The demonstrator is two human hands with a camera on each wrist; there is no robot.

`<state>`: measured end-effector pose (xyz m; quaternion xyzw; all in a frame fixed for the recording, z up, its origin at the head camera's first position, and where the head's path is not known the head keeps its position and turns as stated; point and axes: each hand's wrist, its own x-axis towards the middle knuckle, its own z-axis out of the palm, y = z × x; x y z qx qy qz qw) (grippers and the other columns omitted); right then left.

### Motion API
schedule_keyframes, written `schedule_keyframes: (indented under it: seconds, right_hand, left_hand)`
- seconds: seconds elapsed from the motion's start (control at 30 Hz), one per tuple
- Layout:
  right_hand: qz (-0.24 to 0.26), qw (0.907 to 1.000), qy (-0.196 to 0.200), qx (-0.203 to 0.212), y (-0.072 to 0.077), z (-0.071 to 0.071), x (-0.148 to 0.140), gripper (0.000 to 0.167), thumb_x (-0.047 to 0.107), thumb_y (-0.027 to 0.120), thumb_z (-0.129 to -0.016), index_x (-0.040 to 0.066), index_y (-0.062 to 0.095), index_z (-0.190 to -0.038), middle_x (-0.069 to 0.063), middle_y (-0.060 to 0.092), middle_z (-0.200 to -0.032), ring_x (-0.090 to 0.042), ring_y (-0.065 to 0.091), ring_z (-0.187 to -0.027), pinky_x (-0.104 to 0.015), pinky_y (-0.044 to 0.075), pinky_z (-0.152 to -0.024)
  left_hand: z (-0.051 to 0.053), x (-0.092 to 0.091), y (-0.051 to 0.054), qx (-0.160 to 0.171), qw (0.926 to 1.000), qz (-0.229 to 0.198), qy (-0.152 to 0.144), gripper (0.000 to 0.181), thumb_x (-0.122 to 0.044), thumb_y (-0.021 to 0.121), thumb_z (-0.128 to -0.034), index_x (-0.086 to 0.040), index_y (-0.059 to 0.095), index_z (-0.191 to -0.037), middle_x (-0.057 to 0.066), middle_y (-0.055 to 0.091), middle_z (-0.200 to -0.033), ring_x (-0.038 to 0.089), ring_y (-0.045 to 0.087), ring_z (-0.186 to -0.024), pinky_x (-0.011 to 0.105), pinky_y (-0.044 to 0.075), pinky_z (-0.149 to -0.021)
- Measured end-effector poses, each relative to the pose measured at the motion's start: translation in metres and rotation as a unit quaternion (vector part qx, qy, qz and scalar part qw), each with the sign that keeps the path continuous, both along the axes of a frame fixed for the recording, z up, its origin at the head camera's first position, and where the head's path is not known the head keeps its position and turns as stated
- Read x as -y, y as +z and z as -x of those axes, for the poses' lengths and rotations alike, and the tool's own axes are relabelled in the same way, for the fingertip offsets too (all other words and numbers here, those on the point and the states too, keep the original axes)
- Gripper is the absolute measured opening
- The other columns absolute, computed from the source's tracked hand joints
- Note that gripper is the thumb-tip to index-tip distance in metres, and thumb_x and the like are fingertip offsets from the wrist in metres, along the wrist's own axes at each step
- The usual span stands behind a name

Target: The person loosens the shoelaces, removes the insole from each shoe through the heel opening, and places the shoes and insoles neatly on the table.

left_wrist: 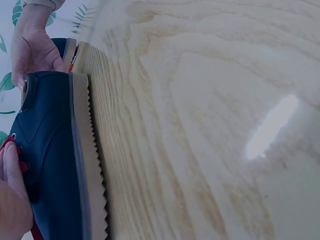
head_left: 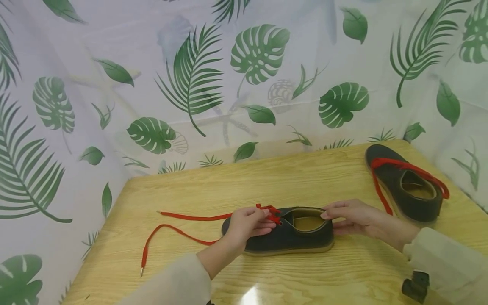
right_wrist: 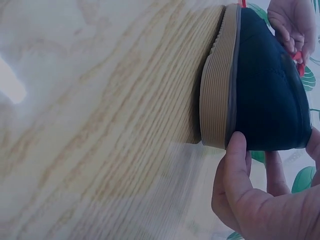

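Note:
A dark shoe [head_left: 289,241] lies on the wooden table, toe to the left, red laces [head_left: 198,217] trailing left past the toe. The left hand [head_left: 248,224] lies over its front, thumb and fingers pinching the red laces near the eyelets. At the heel, the right hand [head_left: 356,218] grips the shoe, thumb at the opening's rim and fingers behind the heel. The right wrist view shows the fingertips [right_wrist: 238,142] of that hand against the heel of the shoe [right_wrist: 270,100]. In the left wrist view the shoe's side [left_wrist: 55,150] and ridged sole are visible.
A second dark shoe [head_left: 415,207] with a red lace lies at the right of the table [head_left: 289,173], toe pointing away. A leaf-patterned cloth [head_left: 297,106] hangs behind and at both sides. A small black object [head_left: 416,286] is by the right sleeve.

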<state>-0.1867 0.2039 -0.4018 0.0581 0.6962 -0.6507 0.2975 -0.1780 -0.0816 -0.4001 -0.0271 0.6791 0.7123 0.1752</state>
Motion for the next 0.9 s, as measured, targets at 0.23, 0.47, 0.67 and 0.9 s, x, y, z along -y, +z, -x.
schedule_keyframes:
  seconds: [0.23,0.47,0.67,0.9]
  right_hand:
    - [-0.001,0.9999,0.013,-0.008,0.001,-0.002,0.000,0.064,0.015,0.065,-0.088,-0.012,0.036,-0.138,-0.010,0.061,-0.109,-0.021,0.066,-0.095,-0.039,0.055,-0.084]
    - [-0.007,0.9996,0.025,-0.014,0.001,-0.003,0.001,0.066,0.012,0.063,-0.088,-0.014,0.031,-0.140,-0.012,0.057,-0.113,-0.025,0.063,-0.101,-0.040,0.054,-0.085]
    - [-0.014,0.9993,0.030,-0.017,0.002,-0.001,0.005,0.062,0.011,0.062,-0.088,-0.013,0.035,-0.138,-0.010,0.061,-0.110,-0.023,0.065,-0.097,-0.039,0.055,-0.083]
    - [-0.027,0.9983,0.035,-0.037,0.003,0.000,0.004,0.051,0.011,0.060,-0.089,-0.012,0.045,-0.132,-0.002,0.065,-0.096,-0.017,0.067,-0.087,-0.034,0.056,-0.080]
  left_hand:
    - [-0.002,0.002,-0.009,-0.020,0.9899,-0.124,0.067,0.016,-0.009,0.057,-0.0926,0.004,0.065,-0.097,0.010,0.071,-0.094,0.017,0.069,-0.081,0.033,0.056,-0.080]
    - [-0.002,-0.003,-0.014,0.008,0.9645,-0.248,0.089,0.013,-0.007,0.052,-0.0943,-0.002,0.063,-0.099,0.006,0.072,-0.093,0.017,0.070,-0.090,0.031,0.054,-0.085]
    - [0.004,-0.007,-0.009,0.035,0.9631,-0.250,0.092,0.028,-0.003,0.049,-0.0949,0.005,0.054,-0.121,0.012,0.069,-0.109,0.018,0.067,-0.100,0.030,0.051,-0.091]
    - [0.009,-0.014,-0.001,0.097,0.9738,-0.194,0.067,0.024,-0.015,0.061,-0.0931,0.001,0.062,-0.111,0.005,0.071,-0.091,0.012,0.069,-0.085,0.027,0.054,-0.086]
